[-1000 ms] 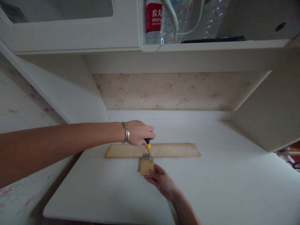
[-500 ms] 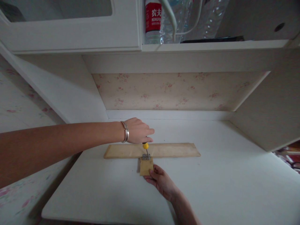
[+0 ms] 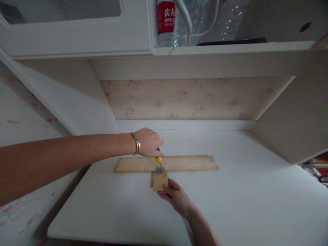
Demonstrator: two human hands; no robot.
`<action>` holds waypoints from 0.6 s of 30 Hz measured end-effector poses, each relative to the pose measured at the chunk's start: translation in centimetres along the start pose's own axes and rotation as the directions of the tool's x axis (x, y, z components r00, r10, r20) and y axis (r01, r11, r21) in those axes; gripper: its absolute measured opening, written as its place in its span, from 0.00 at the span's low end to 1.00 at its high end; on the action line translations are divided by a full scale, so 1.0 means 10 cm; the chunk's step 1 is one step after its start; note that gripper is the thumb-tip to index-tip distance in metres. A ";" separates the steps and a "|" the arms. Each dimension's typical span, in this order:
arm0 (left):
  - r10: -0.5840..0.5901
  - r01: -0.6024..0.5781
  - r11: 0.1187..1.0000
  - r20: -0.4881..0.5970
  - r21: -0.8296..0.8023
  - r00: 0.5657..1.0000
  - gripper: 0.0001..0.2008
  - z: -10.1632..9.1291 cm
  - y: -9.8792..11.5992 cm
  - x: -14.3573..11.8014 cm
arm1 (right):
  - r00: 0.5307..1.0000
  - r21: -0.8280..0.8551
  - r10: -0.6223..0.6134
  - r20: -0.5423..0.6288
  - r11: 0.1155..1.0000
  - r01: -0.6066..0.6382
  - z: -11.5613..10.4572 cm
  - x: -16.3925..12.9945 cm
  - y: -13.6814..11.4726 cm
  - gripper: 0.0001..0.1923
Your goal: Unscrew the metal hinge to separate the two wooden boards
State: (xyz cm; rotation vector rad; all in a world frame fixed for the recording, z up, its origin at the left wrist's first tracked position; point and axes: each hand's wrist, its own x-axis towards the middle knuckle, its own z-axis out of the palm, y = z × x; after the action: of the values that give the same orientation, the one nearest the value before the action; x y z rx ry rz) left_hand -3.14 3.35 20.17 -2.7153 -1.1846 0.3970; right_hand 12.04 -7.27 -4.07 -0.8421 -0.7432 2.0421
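My left hand [image 3: 150,142], with silver bangles at the wrist, is closed round a screwdriver [image 3: 159,159] with a black and yellow handle. The screwdriver slants down, its tip at a small metal hinge [image 3: 160,169]. That hinge lies where a small square wooden piece [image 3: 160,181] meets the front edge of a long wooden board [image 3: 189,163]. The board lies flat across the white desk. My right hand [image 3: 176,198] pinches the small piece at its lower right corner, thumb on top and fingers beneath.
The white desktop [image 3: 246,201] spreads around the board. Overhead, a shelf [image 3: 230,48] holds plastic bottles [image 3: 166,24] and a white cable [image 3: 186,17], next to a cabinet door [image 3: 77,37]. A side panel [image 3: 289,116] stands at right, and floral wallpaper [image 3: 184,99] lines the back.
My left hand has shifted its fingers on the screwdriver handle: the index finger, stretched out before, is now curled in. My right hand keeps its grip on the small wooden piece.
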 end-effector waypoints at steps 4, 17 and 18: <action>-0.158 0.161 0.985 0.041 -0.069 0.987 0.27 -0.01 0.02 0.02 | 1.000 0.009 -0.016 0.007 1.000 0.016 -0.01 0.00 0.00 0.17; -0.431 0.491 0.862 0.326 -0.127 0.841 0.27 0.00 -0.02 0.13 | 0.990 -0.143 -0.108 -0.092 0.985 0.094 0.00 0.07 0.16 0.19; -0.426 0.473 0.875 0.298 -0.107 0.854 0.27 -0.01 -0.01 0.13 | 0.990 -0.143 -0.113 -0.089 0.985 0.100 0.00 0.07 0.16 0.19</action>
State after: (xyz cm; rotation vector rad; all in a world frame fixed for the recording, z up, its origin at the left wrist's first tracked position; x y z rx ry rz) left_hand -2.35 4.40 20.06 -2.4481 -1.9620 0.6258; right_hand 11.00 -7.48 -5.51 -0.9520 -0.8645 1.8584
